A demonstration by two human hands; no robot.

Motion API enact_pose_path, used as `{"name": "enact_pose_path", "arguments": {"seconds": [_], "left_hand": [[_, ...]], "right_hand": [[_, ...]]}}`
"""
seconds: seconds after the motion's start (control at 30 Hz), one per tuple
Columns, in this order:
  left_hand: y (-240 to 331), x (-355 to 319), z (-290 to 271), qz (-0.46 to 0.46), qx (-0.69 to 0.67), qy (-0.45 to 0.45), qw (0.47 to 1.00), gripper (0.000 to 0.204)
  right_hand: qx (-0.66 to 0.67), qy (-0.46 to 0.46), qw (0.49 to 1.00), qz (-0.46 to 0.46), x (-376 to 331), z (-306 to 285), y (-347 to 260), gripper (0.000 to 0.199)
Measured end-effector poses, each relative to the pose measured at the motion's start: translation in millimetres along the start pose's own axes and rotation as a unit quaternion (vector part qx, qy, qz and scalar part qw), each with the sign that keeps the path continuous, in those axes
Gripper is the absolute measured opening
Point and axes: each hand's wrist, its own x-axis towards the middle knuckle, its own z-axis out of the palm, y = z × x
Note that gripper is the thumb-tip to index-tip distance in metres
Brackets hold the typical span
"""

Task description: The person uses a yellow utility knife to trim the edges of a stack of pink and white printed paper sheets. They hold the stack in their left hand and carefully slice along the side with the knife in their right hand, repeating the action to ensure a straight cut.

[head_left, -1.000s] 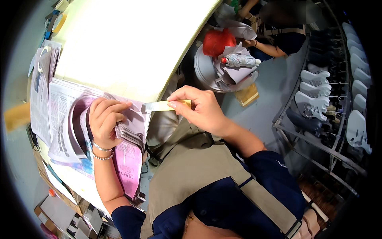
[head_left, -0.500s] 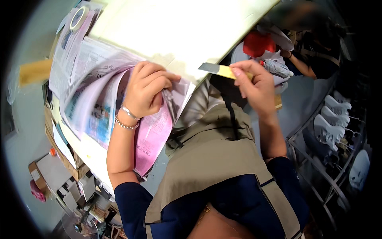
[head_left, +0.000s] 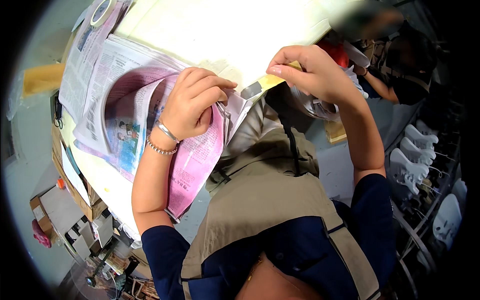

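Now the left hand (head_left: 192,102) is resting w/ curled fingers (head_left: 215,85) on a folded bundle of newspaper sheets (head_left: 125,125), pressing and gripping its edge near the front side of the pale worktop (head_left: 210,30). A pink printed sheet (head_left: 192,170) is hanging down over the worktop edge under the wrist, which is wearing two bracelets (head_left: 162,140). The right hand (head_left: 312,72) is pinching a yellow strip of tape (head_left: 272,81) betw. thumb and fingers, closed tight on it; the strip is reaching toward the paper corner, just beside the left hand. A tape roll (head_left: 102,11) is lying at the far left of the worktop. Another person (head_left: 400,65) is sitting beyond, at the right.
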Motion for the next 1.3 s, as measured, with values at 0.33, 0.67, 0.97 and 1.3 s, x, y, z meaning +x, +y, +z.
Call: {"name": "enact_pose_path", "arguments": {"seconds": [0.33, 0.67, 0.97, 1.3], "left_hand": [[7, 6, 0, -0.025, -0.016, -0.014, 0.999, 0.023], [7, 6, 0, -0.034, -0.023, -0.018, 0.999, 0.024], [7, 5, 1, -0.022, -0.018, 0.001, 1.0, 0.025], [4, 0, 0, -0.011, -0.025, 0.017, 0.999, 0.017]], "right_hand": [[0.071, -0.153, 0.986, 0.004, 37, 10, 20, 0.023], [0.084, -0.143, 0.986, 0.004, 26, 9, 27, 0.021], [0.095, -0.154, 0.983, 0.019, 23, 23, 21, 0.018], [0.109, -0.146, 0.983, -0.018, 15, 39, 27, 0.019]]}}
